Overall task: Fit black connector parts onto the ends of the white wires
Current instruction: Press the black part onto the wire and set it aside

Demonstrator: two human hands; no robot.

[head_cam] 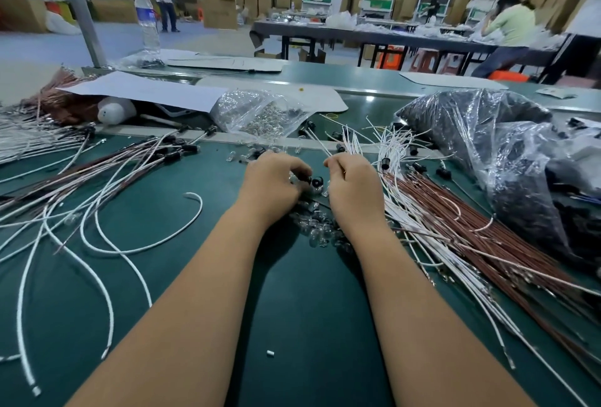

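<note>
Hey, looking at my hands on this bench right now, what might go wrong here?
1. The small clear glass bulbs lie loose between your wrists, so a forearm might crush or scatter them.
2. The left hand pinches a small black connector part; it may slip into that clutter.
3. Loose white wires may snag the right hand.

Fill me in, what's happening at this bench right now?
A person is assembling wire leads by hand on a green mat. The left hand has its fingers curled over a small black connector part between the two hands. The right hand pinches thin white wires that stick up from its fingers. Loose clear bulbs lie under the wrists, finished leads are piled left, and unfitted white and brown wires lie right.
</note>
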